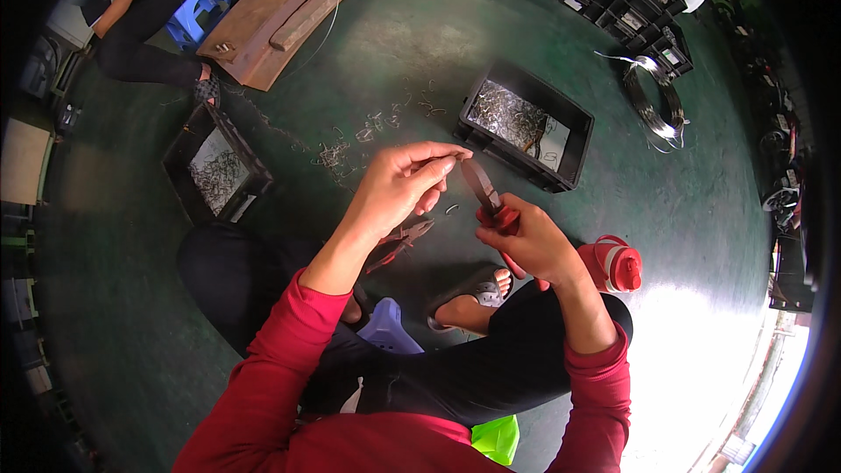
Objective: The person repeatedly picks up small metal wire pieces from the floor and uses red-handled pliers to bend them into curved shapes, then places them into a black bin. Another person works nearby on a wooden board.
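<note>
My right hand (530, 241) is closed round the red handles of a pair of pliers (479, 184), whose dark jaws point up and to the left. Thumb and forefinger of my left hand (399, 184) pinch a small piece of wire (460, 157) right by the tips of those jaws; its exact shape is too small to make out. Below my left hand, a second pair of red-handled pliers (405, 242) is partly hidden by my wrist. One small bent wire (452, 208) lies on the green floor between my hands.
A black crate (574, 162) of small metal pieces stands ahead; another black crate (254, 182) is at left. Bent wires (333, 155) lie scattered between them. A wire coil (666, 114), red jug (613, 264) and rusty metal beam (280, 13) surround me. A person (149, 44) sits far left.
</note>
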`<move>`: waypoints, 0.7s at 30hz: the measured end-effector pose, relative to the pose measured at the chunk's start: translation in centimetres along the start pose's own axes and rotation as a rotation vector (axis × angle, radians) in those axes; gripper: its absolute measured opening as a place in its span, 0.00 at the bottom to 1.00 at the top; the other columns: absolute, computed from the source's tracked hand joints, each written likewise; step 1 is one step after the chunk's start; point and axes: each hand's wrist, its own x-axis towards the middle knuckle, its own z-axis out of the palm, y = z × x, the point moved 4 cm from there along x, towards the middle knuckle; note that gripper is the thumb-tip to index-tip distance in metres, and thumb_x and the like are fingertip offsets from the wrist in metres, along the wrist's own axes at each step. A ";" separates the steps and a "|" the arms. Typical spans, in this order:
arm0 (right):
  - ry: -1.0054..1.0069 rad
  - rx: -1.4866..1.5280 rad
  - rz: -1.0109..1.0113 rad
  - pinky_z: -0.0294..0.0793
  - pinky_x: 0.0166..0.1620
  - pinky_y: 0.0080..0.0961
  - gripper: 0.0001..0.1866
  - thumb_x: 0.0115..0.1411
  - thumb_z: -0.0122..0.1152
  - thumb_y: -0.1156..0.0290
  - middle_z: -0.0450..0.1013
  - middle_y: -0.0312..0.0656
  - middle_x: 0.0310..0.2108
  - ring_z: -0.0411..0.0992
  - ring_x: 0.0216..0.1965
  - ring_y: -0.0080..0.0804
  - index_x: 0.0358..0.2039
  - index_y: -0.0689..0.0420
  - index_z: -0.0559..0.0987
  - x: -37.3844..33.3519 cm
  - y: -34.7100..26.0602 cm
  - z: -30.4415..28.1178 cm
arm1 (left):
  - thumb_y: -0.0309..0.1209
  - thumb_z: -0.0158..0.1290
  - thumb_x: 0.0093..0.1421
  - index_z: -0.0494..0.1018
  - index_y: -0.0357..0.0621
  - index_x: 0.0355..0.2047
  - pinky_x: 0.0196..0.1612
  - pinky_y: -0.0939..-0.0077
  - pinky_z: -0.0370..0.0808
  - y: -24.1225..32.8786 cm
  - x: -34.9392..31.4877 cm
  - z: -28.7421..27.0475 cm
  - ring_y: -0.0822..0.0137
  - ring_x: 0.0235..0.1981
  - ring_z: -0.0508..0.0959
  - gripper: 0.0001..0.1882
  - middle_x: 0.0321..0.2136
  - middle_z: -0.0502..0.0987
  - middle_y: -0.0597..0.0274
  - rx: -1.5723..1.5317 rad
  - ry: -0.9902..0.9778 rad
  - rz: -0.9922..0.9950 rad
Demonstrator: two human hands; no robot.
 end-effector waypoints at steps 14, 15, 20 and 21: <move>-0.012 0.001 0.034 0.71 0.44 0.25 0.16 0.58 0.66 0.66 0.76 0.41 0.33 0.72 0.36 0.25 0.41 0.63 0.75 -0.5 0.5 0.1 | 0.28 0.48 0.66 0.78 0.39 0.44 0.19 0.86 0.57 0.1 -0.1 0.6 0.83 0.17 0.62 0.11 0.18 0.67 0.73 0.021 -0.034 -0.040; -0.011 0.005 0.018 0.71 0.44 0.24 0.16 0.58 0.66 0.66 0.76 0.41 0.33 0.72 0.35 0.25 0.41 0.63 0.75 -0.5 0.5 0.1 | 0.27 0.48 0.66 0.78 0.39 0.44 0.19 0.86 0.57 0.0 -0.1 0.6 0.83 0.17 0.62 0.11 0.18 0.67 0.73 0.019 -0.036 -0.054; -0.018 0.015 0.001 0.70 0.43 0.23 0.16 0.57 0.66 0.66 0.75 0.39 0.32 0.71 0.35 0.23 0.41 0.63 0.75 -0.5 0.8 0.2 | 0.27 0.48 0.66 0.78 0.38 0.44 0.20 0.87 0.58 -0.4 0.0 0.6 0.83 0.17 0.61 0.11 0.18 0.67 0.73 -0.038 -0.049 -0.089; -0.020 0.022 0.000 0.70 0.43 0.22 0.16 0.57 0.66 0.66 0.75 0.39 0.32 0.71 0.35 0.22 0.41 0.63 0.75 -0.4 0.8 0.2 | 0.27 0.48 0.66 0.78 0.38 0.44 0.20 0.87 0.58 -0.5 0.0 0.5 0.83 0.17 0.61 0.11 0.18 0.67 0.73 -0.064 -0.060 -0.098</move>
